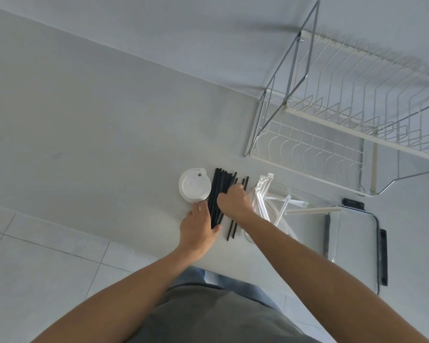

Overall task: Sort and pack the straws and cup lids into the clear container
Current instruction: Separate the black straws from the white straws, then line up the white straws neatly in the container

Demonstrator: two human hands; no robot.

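Your left hand point(199, 231) lies flat on the table point(97, 134), thumb against the near ends of the black straws point(217, 194), fingertips touching the stack of white cup lids point(195, 185) just left of them. Your right hand point(234, 201) is curled loosely over the middle of the black bundle; I cannot tell whether it grips any. Paper-wrapped white straws point(265, 201) lie fanned to the right, partly over the clear container point(352, 233) with its black clips. A wire dish rack point(332, 115) stands behind, well apart.
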